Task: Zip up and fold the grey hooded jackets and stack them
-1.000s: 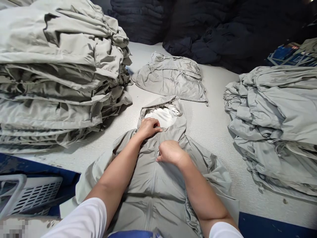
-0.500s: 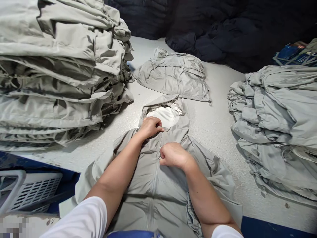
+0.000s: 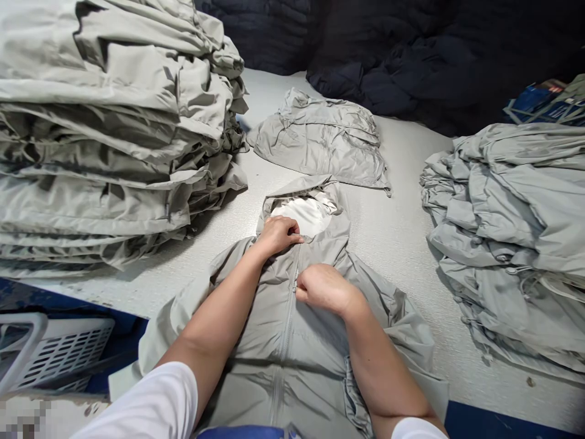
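A light grey hooded jacket [image 3: 256, 341] lies face up on the table, its hood pointing away from me and its white lining showing. My left hand [image 3: 280, 235] is closed on the collar edge at the top of the front zip, thumb and fingers pinching the fabric. Lower on the chest, my right hand [image 3: 325, 286] is curled closed at the zip [image 3: 287, 332], with the zip pull [image 3: 295, 285] at its fingertips. Above that point the two zip edges run up toward the collar. The pull is partly hidden by my fingers.
A tall stack of grey garments [image 3: 91, 140] stands at the left, a lower pile [image 3: 512, 244] at the right. Beyond the hood lies a folded grey garment [image 3: 320, 137]. Dark fabric [image 3: 411, 61] fills the back. A white plastic basket [image 3: 64, 350] sits below the table's left edge.
Almost nothing differs. Both hands keep their places on the collar and the zip, and the view has shifted very slightly.
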`<action>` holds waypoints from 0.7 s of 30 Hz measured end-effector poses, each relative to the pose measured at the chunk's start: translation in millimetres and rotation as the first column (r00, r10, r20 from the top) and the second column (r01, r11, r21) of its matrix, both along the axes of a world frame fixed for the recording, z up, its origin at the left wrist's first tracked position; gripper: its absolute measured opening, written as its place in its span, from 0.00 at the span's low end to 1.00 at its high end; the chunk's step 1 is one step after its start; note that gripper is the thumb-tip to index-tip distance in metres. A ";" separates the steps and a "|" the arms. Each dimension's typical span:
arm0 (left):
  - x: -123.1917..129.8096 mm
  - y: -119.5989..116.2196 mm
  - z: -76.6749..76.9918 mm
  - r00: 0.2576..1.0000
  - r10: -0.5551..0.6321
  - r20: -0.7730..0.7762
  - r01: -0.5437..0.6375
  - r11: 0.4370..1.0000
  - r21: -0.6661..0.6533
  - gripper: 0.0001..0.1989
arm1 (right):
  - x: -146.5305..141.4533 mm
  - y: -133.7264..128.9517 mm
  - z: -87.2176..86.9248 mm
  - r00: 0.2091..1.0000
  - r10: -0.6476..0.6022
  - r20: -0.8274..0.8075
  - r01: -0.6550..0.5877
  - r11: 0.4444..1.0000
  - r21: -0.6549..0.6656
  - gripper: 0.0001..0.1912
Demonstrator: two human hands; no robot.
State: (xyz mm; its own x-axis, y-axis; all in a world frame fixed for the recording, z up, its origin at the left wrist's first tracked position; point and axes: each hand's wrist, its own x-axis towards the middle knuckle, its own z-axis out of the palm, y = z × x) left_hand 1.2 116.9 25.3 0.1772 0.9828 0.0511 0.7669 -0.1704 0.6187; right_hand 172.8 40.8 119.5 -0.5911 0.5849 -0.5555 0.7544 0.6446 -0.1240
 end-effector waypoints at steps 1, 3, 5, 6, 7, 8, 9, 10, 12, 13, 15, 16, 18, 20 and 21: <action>0.0 0.0 -0.1 1.000 0.000 0.000 0.000 1.000 0.000 0.10 | 1.0 0.9 0.4 1.000 0.004 -0.002 -0.004 1.000 0.001 0.15; -0.1 0.1 -0.5 1.000 0.000 0.000 0.000 1.000 0.001 0.10 | 3.3 3.4 0.5 1.000 0.003 -0.004 -0.003 1.000 0.010 0.15; -0.2 0.2 -1.0 1.000 -0.002 0.001 0.002 1.000 0.004 0.10 | 6.0 7.3 -1.0 1.000 -0.019 -0.006 0.019 0.999 0.037 0.16; -0.2 0.1 -1.2 1.000 -0.004 0.001 0.004 1.000 0.007 0.10 | 7.4 10.0 -2.8 0.999 -0.034 -0.015 0.035 0.997 0.063 0.16; -0.1 0.0 -1.4 1.000 -0.007 0.003 0.007 1.000 0.009 0.09 | 8.8 13.1 -5.2 0.998 -0.054 -0.030 0.057 0.993 0.099 0.16; 0.0 -0.1 -1.5 1.000 -0.010 0.005 0.010 1.000 0.011 0.09 | 10.0 16.6 -8.4 0.996 -0.073 -0.054 0.080 0.987 0.141 0.16; 0.1 -0.3 -1.5 1.000 -0.012 0.007 0.012 1.000 0.014 0.09 | 11.1 20.5 -12.3 0.993 -0.089 -0.083 0.103 0.977 0.185 0.16; 0.2 -0.5 -1.6 1.000 -0.011 0.007 0.011 1.000 0.016 0.08 | 12.0 24.7 -16.6 0.988 -0.103 -0.114 0.126 0.966 0.226 0.16; 0.2 -0.6 -1.8 1.000 -0.005 0.003 0.005 1.000 0.024 0.07 | 13.3 33.8 -26.2 0.975 -0.140 -0.170 0.186 0.938 0.293 0.15; 0.2 -0.6 -2.0 1.000 -0.004 -0.002 0.004 1.000 0.029 0.07 | 13.7 38.5 -31.3 0.966 -0.168 -0.195 0.226 0.918 0.325 0.16; -0.1 -0.2 -2.3 1.000 -0.010 -0.015 0.010 0.999 0.042 0.09 | 14.3 47.9 -42.0 0.938 -0.244 -0.245 0.325 0.862 0.388 0.18; -0.1 0.1 -2.5 1.000 -0.016 -0.021 0.017 0.999 0.048 0.10 | 14.5 52.3 -47.6 0.920 -0.284 -0.269 0.376 0.832 0.408 0.19; 0.3 0.4 -3.1 0.999 -0.025 -0.032 0.027 0.998 0.057 0.13 | 14.4 60.1 -59.6 0.885 -0.352 -0.305 0.456 0.787 0.416 0.21; 1.7 -0.4 -4.3 0.999 -0.018 -0.051 0.021 0.997 0.067 0.13 | 14.3 65.5 -71.7 0.864 -0.384 -0.327 0.494 0.773 0.398 0.22; 2.8 -1.2 -5.3 0.998 -0.009 -0.066 0.014 0.997 0.075 0.13 | 14.3 67.3 -77.4 0.859 -0.382 -0.340 0.499 0.772 0.393 0.22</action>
State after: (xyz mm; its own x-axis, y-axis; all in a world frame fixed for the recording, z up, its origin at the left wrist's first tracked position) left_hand 3.9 115.7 20.0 0.1937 0.9746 0.1125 0.8034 -0.2233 0.5520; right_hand 187.1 108.1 42.1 -0.2784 0.9594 -0.0439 0.9560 0.2725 -0.1086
